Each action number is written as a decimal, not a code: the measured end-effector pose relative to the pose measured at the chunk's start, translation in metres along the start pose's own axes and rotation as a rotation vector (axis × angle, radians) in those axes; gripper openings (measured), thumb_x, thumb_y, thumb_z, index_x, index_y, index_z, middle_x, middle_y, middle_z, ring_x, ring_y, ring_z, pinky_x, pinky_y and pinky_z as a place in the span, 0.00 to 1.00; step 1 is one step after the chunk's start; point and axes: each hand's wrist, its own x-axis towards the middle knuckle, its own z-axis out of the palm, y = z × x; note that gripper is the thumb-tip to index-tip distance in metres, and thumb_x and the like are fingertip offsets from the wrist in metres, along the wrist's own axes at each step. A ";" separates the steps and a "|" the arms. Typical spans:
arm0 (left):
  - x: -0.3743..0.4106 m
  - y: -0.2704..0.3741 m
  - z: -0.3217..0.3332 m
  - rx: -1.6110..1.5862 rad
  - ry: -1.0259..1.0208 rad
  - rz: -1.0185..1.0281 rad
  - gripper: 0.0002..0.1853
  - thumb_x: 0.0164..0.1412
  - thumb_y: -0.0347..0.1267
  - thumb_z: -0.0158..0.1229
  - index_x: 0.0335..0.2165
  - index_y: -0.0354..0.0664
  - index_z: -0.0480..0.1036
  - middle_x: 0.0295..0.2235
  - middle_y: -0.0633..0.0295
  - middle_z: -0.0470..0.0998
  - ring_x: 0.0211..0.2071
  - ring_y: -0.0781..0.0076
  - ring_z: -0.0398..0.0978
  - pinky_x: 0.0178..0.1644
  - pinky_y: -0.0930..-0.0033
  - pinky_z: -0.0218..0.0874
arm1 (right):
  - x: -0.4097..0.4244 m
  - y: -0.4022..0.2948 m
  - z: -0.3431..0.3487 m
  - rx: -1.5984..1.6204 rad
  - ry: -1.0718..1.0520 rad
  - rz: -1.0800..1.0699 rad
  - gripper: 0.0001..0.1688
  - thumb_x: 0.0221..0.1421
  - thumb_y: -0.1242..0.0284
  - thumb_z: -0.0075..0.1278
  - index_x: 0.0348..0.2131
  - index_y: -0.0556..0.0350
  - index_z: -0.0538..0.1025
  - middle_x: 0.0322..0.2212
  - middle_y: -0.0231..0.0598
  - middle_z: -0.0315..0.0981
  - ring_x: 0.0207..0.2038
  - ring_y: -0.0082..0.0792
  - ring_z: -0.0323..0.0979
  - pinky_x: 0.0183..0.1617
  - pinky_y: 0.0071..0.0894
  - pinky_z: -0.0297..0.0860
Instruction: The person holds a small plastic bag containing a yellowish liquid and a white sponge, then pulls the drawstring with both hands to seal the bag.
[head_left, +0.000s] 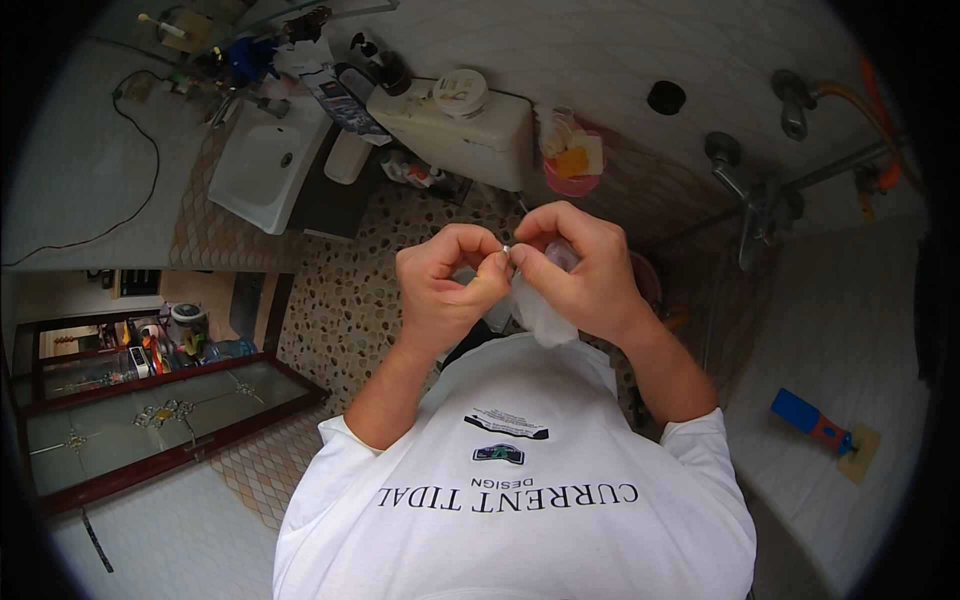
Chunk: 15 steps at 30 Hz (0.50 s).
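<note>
My left hand (450, 281) and my right hand (585, 274) meet in front of my chest, thumbs and fingers pinched together. Between their fingertips is a small whitish piece (507, 249), too small to tell what it is; it may be part of the bag. A thin translucent plastic bag (541, 307) hangs crumpled below my right hand, partly hidden by the fingers. Its lower end lies close to the hem of my white T-shirt (517, 547).
At the upper left are a white washbasin (255, 176) and a toilet cistern (457, 139) bearing a round white tub (460, 92). A pink basket (574, 184) holds sponges. A wall-mounted mixer tap (754, 202) juts out at right. A glazed door (172, 420) stands at lower left, over pebble-patterned flooring (349, 307).
</note>
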 end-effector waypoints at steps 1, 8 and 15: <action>0.000 0.001 0.000 0.103 0.005 0.049 0.04 0.52 0.20 0.62 0.29 0.33 0.75 0.23 0.64 0.79 0.25 0.82 0.78 0.28 0.79 0.69 | -0.002 -0.003 -0.001 -0.045 -0.005 -0.054 0.06 0.49 0.79 0.57 0.30 0.62 0.76 0.24 0.39 0.76 0.25 0.29 0.75 0.29 0.28 0.69; 0.004 0.005 0.001 0.504 0.023 0.383 0.05 0.50 0.19 0.64 0.29 0.35 0.76 0.23 0.63 0.80 0.23 0.81 0.77 0.27 0.78 0.67 | -0.002 0.007 0.001 -0.211 -0.003 -0.319 0.05 0.49 0.81 0.56 0.30 0.61 0.76 0.24 0.43 0.75 0.24 0.41 0.75 0.26 0.34 0.70; 0.013 0.009 -0.003 0.585 -0.078 0.533 0.09 0.45 0.18 0.62 0.29 0.38 0.74 0.22 0.58 0.77 0.21 0.62 0.76 0.25 0.68 0.67 | 0.002 0.007 0.000 -0.267 -0.019 -0.294 0.03 0.48 0.80 0.56 0.27 0.60 0.75 0.23 0.43 0.73 0.22 0.43 0.73 0.24 0.35 0.69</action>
